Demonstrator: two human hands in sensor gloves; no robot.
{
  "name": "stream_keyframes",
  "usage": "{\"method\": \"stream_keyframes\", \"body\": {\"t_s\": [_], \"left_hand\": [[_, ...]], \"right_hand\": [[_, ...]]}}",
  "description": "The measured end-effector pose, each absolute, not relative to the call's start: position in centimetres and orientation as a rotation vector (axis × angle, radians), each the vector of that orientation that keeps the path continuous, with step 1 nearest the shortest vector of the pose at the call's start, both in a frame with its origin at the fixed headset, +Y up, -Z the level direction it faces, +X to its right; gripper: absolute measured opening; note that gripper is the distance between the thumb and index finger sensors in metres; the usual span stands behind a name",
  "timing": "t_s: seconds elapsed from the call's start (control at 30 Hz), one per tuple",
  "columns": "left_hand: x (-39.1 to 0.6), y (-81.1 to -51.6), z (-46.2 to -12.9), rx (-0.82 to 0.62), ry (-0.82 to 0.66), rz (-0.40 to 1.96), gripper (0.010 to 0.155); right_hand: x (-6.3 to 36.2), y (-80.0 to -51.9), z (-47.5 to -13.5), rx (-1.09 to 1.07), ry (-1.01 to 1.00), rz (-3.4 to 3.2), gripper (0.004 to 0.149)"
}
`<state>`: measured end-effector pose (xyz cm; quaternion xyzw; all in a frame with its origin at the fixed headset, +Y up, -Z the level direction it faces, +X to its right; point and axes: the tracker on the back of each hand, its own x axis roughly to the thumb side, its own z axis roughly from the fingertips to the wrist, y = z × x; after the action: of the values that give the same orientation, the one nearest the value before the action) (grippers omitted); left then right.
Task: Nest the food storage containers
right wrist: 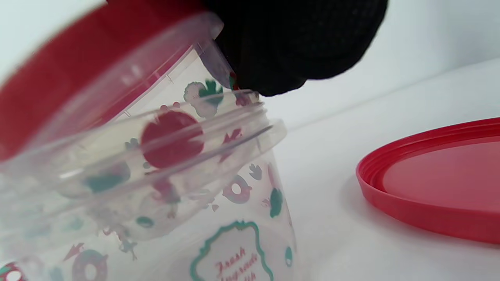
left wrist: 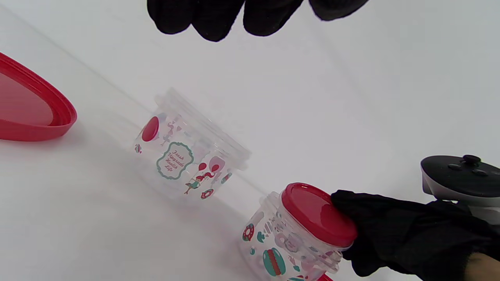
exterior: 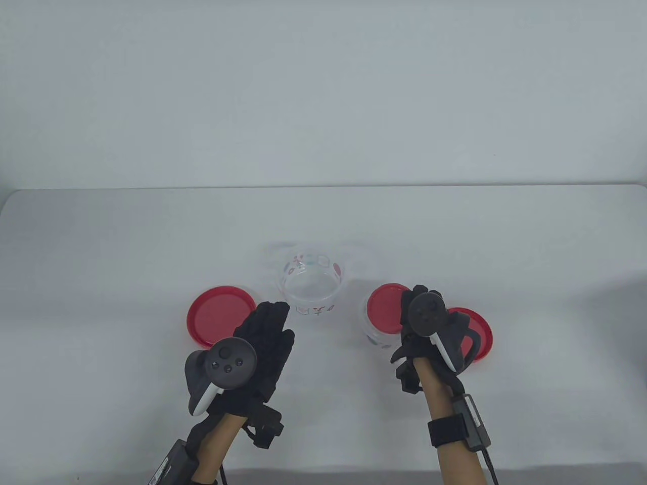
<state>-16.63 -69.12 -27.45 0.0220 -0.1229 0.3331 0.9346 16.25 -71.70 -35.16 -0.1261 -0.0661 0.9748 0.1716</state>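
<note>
The right hand [exterior: 424,323] is the busy one here: it grips a small lidded container [left wrist: 300,230] by the red lid [left wrist: 316,212], fingers [left wrist: 375,222] curled over the lid's edge. In the right wrist view that small container sits tilted inside the mouth of a bigger clear container [right wrist: 218,218], so it's partly nested, lid end poking out the top. A loose red lid [exterior: 477,331] lies on the table just to the right of that hand, partly hidden behind it.

The left hand [exterior: 263,343] holds nothing: it's flat and open, fingers [left wrist: 218,17] stretched forward, hanging over the table [exterior: 101,252]. Another red lid [exterior: 221,316] lies just left of it. An open clear printed container [exterior: 311,285] stands upright in the middle, between the two hands and a little farther back.
</note>
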Motion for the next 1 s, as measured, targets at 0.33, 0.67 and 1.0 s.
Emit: {"method": "stream_keyframes", "body": {"t_s": [0.33, 0.67, 1.0], "left_hand": [[-16.8, -69.6, -27.8, 0.011, -0.240, 0.697, 0.064], [-17.2, -69.9, -28.1, -0.010, -0.215, 0.717, 0.064], [-17.3, -71.1, -28.6, -0.074, -0.190, 0.732, 0.064]], "right_hand": [[17.0, -71.5, -35.2, -0.377, -0.175, 2.683, 0.055], [17.8, -75.3, -35.1, -0.424, 0.133, 2.588, 0.061], [19.1, -77.6, -35.1, -0.418, 0.297, 2.139, 0.061]]}}
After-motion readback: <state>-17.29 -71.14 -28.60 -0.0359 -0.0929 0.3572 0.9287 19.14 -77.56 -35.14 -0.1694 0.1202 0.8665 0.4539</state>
